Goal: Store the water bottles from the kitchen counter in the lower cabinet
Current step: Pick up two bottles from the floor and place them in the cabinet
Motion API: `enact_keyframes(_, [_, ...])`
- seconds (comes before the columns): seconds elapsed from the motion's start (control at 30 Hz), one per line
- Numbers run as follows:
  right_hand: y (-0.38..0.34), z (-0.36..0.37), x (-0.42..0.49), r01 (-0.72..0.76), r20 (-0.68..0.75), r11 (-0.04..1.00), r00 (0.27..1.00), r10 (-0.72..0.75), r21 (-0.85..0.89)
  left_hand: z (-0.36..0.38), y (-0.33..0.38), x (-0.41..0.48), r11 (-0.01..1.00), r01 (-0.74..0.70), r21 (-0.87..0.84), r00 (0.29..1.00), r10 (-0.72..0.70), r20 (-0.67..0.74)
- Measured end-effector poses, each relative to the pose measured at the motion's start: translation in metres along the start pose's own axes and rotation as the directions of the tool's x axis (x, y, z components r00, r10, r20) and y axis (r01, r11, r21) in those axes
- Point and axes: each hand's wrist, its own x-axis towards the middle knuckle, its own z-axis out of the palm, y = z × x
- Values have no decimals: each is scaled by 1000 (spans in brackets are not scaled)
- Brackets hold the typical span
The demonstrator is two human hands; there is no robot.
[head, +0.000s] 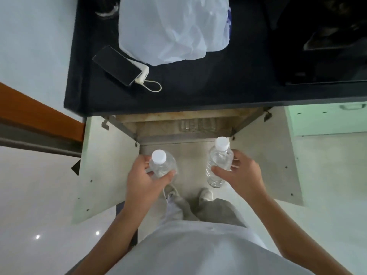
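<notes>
Two clear plastic water bottles with white caps, held over the open lower cabinet (156, 129).
The left hand (147, 176) curls round the left bottle (163, 166) and the right hand (241, 172) grips the right bottle (217, 165), both upright, between the cabinet's two open doors. Clear bottles inside are too blurred to count. The black surface (198, 94) beyond carries one white plastic bag (174, 28), one black phone (117, 64) and one white power bank (143, 73).

The single head-worn camera is looking almost straight down from above the person's chest. It is facing the dark table (198, 96) at the top and the open lower cabinet (155, 129) beneath it. The left hand (147, 181) and right hand (242, 175) are showing close below the lens, mid-frame.
</notes>
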Motion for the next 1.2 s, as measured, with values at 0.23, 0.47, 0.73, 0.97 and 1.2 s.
enact_keyframes(0.23, [34, 44, 42, -65, 8, 997, 998, 65, 45, 43, -42, 39, 999, 36, 8, 999, -36, 16])
enact_keyframes(0.47, [115, 123, 144, -50, 5, 994, 999, 50, 93, 124, -128, 116, 995, 99, 17, 995, -99, -12])
enact_keyframes(0.73, [225, 226, 275, 69, -86, 990, 995, -58, 127, 227, -237, 232, 1000, -11, 16, 1000, 11, 6])
enact_keyframes(0.97, [275, 272, 363, 184, -127, 971, 978, -166, 155, 269, -291, 318, 989, -146, -23, 989, 146, -3])
enact_keyframes(1.2, [297, 284, 413, 283, -164, 940, 953, -254, 190, 292, -301, 370, 958, -281, -63, 960, 280, -22])
